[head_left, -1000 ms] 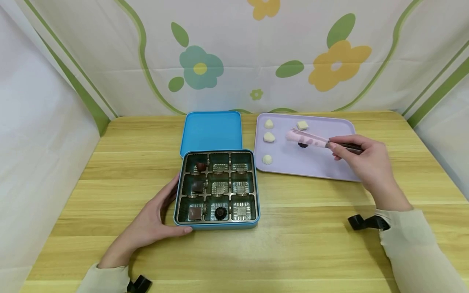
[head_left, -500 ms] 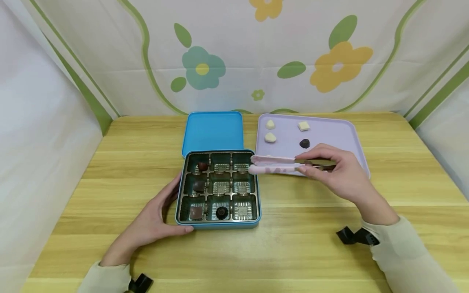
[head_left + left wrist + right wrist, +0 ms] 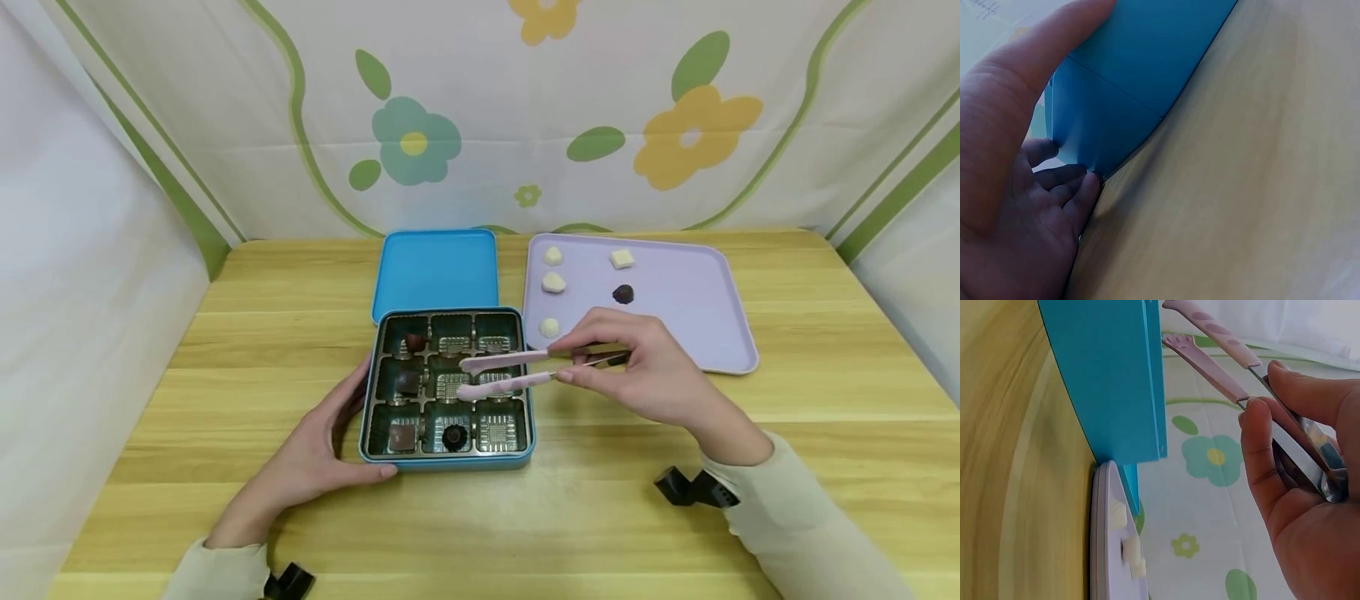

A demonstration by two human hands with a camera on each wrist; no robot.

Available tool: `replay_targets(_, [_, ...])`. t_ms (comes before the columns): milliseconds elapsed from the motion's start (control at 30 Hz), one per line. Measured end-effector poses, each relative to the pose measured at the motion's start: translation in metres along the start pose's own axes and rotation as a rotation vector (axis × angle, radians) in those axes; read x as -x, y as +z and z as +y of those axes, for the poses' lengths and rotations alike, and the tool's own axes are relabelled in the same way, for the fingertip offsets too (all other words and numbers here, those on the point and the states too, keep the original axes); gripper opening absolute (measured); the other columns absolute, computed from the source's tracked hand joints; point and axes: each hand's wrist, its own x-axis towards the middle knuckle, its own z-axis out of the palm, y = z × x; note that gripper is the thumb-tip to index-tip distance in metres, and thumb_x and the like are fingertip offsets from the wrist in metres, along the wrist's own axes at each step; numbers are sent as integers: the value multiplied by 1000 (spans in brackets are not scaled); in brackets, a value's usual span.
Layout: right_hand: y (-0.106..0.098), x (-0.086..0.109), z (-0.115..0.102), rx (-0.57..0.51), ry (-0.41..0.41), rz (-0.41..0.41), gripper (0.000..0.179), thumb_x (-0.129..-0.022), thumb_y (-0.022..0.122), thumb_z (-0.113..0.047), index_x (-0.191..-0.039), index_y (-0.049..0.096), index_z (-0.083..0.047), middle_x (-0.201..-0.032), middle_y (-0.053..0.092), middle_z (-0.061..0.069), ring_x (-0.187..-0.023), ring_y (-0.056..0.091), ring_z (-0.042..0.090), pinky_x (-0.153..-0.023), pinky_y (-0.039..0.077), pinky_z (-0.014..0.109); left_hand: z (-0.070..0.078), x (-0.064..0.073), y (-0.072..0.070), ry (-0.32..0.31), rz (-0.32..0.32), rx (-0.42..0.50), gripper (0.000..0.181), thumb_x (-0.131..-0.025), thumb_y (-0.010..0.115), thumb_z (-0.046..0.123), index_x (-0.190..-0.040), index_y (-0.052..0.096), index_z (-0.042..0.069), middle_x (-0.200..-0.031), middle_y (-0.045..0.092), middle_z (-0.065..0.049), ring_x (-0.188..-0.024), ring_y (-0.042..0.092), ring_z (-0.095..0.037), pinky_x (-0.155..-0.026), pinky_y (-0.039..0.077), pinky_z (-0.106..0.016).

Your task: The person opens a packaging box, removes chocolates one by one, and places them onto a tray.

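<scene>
Braced blue tin [image 3: 471, 461] at near left corner between thumb and fingers of left hand [image 3: 303, 458], probably against sliding. Pinched tongs [image 3: 504, 362] between thumb and fingers of right hand [image 3: 648, 367], with tips parted on nothing, above middle row of compartments [image 3: 444, 385]. Had lilac tray [image 3: 690, 292] just right of tin, likely for short reach, with four white pieces [image 3: 553, 283] and one dark piece [image 3: 623, 294].

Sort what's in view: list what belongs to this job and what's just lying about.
Likely part of the job:
Box, held by left hand
Tongs, in right hand
Tray
Dark sweets, mostly in the box
Pale sweets, on the tray

Apparently just lying about:
Lid, behind the box
Flowered curtain
</scene>
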Motion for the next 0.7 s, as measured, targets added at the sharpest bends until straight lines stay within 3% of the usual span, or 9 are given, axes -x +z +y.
replay_targets(233, [11, -4, -6, 10, -44, -76, 32, -86, 90, -5, -112, 83, -21, -100, 74, -16, -87, 68, 7, -71, 58, 25, -2, 3, -1, -10, 4, -12, 132, -75, 101, 17, -174, 15, 36, -180, 25, -4, -159, 27, 2, -122, 26, -3])
replay_targets(433, [12, -5, -11, 54, -70, -85, 33, -85, 91, -6, -113, 84, -22, -99, 73, -18, -83, 64, 6, -64, 52, 26, -2, 1, -2, 6, 7, -21, 133, -74, 101, 17, -174, 15, 34, -179, 26, -4, -160, 28, 0, -122, 27, -4])
replay_targets(700, [13, -5, -17, 64, -109, -87, 31, -87, 89, -5, -114, 83, -21, -99, 72, -16, -84, 64, 5, -66, 55, 21, -1, -2, -1, 3, 0, -9, 133, -73, 102, 16, -174, 16, 35, -180, 25, -3, -161, 29, -8, -123, 25, -5])
